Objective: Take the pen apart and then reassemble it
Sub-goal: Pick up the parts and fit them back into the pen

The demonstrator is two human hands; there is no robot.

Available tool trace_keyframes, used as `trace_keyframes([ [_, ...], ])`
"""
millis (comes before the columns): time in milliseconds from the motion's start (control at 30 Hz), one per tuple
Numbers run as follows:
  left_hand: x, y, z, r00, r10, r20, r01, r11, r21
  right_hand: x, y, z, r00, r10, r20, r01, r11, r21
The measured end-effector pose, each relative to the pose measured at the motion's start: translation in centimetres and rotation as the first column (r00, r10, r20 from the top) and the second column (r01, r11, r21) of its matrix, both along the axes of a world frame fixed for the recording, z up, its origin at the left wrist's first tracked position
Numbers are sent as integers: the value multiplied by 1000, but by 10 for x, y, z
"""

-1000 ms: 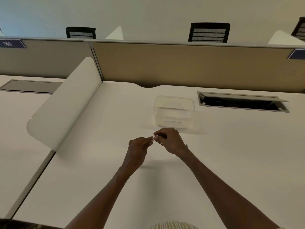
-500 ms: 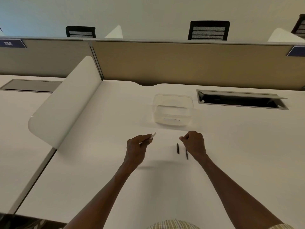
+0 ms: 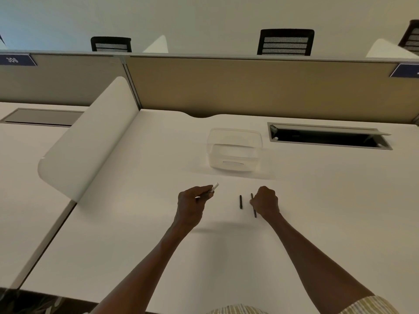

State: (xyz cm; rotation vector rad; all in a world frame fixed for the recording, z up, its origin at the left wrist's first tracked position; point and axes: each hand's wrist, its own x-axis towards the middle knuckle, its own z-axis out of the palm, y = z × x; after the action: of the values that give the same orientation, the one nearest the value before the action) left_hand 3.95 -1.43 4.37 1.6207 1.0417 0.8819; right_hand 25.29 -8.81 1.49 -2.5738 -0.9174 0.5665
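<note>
Desk (image 3: 136, 223), white, is bearing all items listed below.

Pen barrel (image 3: 215, 187), pale, is sitting in the left hand (image 3: 191, 205); thumb and fingers are pinching it, and its tip is sticking out up and to the right of the knuckles.

Short black pen piece (image 3: 240, 201) is lying on the desk between the two hands, touching neither, its long axis running away from the person.

Thin black pen piece (image 3: 253, 205), longer than the first, is lying just beside it to the right. The right hand (image 3: 265, 201) is resting against this piece with fingers curled inward; whether they are actually gripping it cannot be told, since the hand is covering the middle of the piece.

Clear plastic container (image 3: 234, 149), rectangular with rounded corners, is standing on the desk beyond the hands, well apart from all pen parts. Nothing is showing inside it through the transparent walls.

Cable tray (image 3: 328, 137), recessed in the desk right of the container, is standing with its lid raised; its interior is showing dark and its contents cannot be made out.

White divider panel (image 3: 90, 137) is curving along the desk's left edge.
</note>
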Motion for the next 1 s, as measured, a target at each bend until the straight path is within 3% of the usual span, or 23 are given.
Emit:
trace_keyframes([
  [300,5,-6,-2,1000,-20,-19,20,1000,-8,5,-3,17,992,-36,-123,42,998,46],
  [633,14,-3,2,997,-51,-57,52,998,25,-14,14,74,931,77,-357,105,880,464],
  [1000,19,1,4,996,-66,-66,69,996,51,-24,31,86,919,61,-389,201,777,597],
])
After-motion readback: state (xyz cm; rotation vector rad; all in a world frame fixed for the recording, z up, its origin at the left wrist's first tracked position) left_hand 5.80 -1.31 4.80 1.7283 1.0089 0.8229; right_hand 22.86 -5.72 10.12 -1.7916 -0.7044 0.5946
